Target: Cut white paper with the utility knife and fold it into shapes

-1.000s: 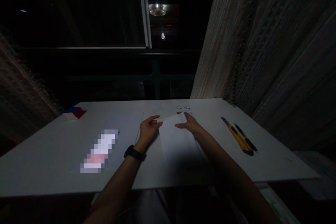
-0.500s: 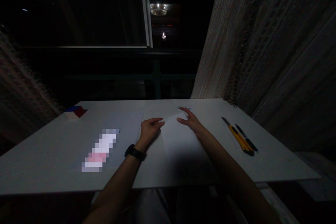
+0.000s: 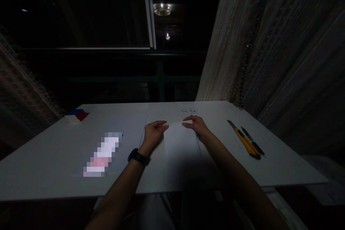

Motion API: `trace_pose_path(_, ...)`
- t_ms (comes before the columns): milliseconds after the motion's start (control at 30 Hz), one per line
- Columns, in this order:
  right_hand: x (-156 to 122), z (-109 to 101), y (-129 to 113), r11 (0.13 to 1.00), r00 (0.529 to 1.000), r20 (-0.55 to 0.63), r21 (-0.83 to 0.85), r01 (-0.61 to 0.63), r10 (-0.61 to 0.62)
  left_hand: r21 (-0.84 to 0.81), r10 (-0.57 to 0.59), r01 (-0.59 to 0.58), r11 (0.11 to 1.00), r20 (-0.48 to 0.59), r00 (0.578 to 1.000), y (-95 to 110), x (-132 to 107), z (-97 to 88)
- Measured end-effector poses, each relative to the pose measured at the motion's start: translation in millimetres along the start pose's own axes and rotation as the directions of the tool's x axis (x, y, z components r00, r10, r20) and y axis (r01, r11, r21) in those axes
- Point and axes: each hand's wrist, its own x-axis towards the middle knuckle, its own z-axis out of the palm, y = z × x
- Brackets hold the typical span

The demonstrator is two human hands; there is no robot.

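A white sheet of paper stretches from the middle of the table toward its front edge, its near part in dark shadow. At the sheet's far left corner, my left hand pinches it between thumb and fingers; a dark watch is on that wrist. My right hand has its thumb and fingers closed on the far right corner. Just beyond the right hand lie small pieces with dark marks, too small to make out.
On the right lie a yellow utility knife, blade out, and a black pen. Another white sheet lies left, with a pixelated item on it. A blue, white and red cube sits far left. Curtains hang beside the table.
My right hand has come down and its spread fingers have closed on the paper's far right corner. The small marked pieces behind it now show more. My left hand has barely moved.
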Motion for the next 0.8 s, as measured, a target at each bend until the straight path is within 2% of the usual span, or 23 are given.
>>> trace_pose_path(367,3.3,-1.7,5.0,0.999,0.999,0.002,0.008,0.033,-0.033,-0.018,0.001,-0.001,1.000,0.012,1.000,-3.8,1.8,0.2)
trace_pose_path(800,1.4,-1.7,3.4,1.000,1.000,0.007,-0.008,0.028,-0.028,-0.043,-0.019,0.018,0.999,-0.005,1.000,1.4,-0.1,0.0)
